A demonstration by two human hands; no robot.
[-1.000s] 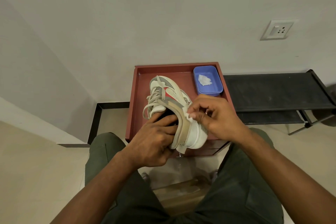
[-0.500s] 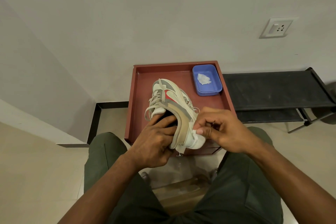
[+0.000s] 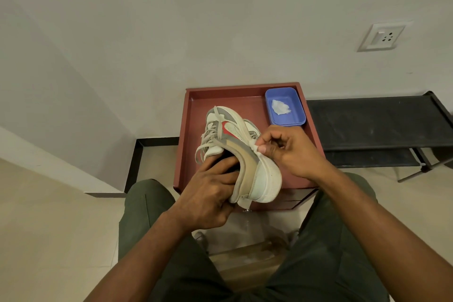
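While left hand point(image 3: 208, 195) is gripping sneaker point(image 3: 247, 152) over near edge of tray point(image 3: 196, 111), right hand point(image 3: 293, 152) is pinching wipe point(image 3: 255, 147) against the sole.

I assess this as a room in a home, probably near an entrance. Evidence: plain painted walls with a domestic wall socket point(image 3: 381, 37), a tiled floor point(image 3: 49, 216) edged by black skirting point(image 3: 137, 154), and a low black shoe rack point(image 3: 367, 120) just beside a small red-brown table point(image 3: 242, 87). A blue tub point(image 3: 282, 94) sits at the table's far right corner, and a sneaker point(image 3: 259, 174) is held over it.
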